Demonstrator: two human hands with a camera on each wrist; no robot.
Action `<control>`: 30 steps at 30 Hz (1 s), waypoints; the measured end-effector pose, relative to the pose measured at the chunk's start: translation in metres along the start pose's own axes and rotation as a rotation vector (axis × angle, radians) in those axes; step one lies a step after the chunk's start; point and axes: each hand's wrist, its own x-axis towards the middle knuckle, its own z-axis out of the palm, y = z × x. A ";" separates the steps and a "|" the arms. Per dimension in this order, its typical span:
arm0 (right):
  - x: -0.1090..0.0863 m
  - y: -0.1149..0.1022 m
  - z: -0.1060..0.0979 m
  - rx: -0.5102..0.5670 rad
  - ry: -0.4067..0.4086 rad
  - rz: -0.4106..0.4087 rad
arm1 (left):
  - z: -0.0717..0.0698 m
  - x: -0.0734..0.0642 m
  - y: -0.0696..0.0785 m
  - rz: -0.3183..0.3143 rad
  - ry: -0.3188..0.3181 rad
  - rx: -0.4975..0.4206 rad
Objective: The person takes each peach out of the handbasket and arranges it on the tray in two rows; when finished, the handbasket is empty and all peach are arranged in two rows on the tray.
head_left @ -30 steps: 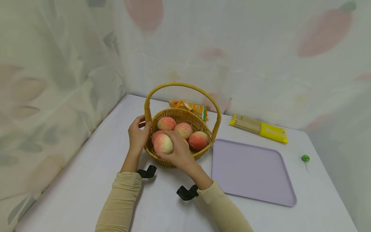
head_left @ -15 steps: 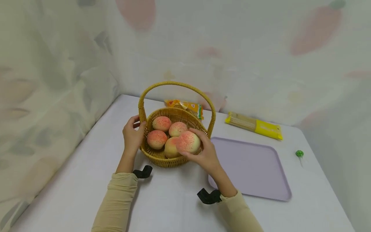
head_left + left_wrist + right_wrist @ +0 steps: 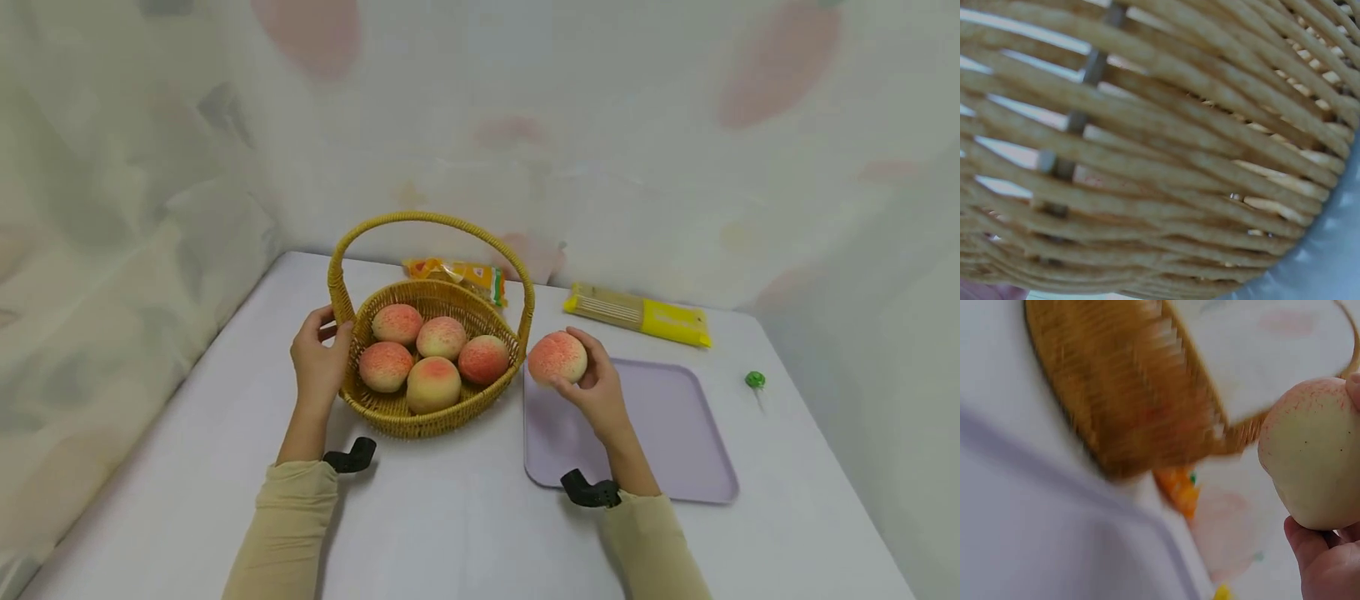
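Observation:
My right hand grips a pink and cream peach, held up over the near-left part of a lilac tray. In the right wrist view, fingers and thumb hold the peach from two sides. A woven yellow basket with a tall arched handle stands left of the tray. Several peaches lie inside it. At the basket's left side, my left hand holds the rim by the foot of the handle. The basket's weave fills the left wrist view.
An orange packet lies behind the basket. A yellow noodle packet lies behind the tray. Toward the right table edge is a green lollipop. Patterned cloth walls rise at the back and sides.
My right hand has carried the peach out of the basket, rightward to the tray. My left hand stays on the basket's side. The head view has turned slightly right.

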 end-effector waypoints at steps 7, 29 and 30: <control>0.018 0.025 -0.019 -0.067 0.076 0.139 | -0.005 -0.002 -0.003 -0.016 0.007 0.025; 0.030 0.067 -0.030 -0.199 0.007 0.252 | 0.001 0.000 -0.002 -0.002 -0.008 0.027; 0.030 0.067 -0.031 -0.205 -0.005 0.252 | 0.001 0.000 -0.002 -0.003 -0.007 0.030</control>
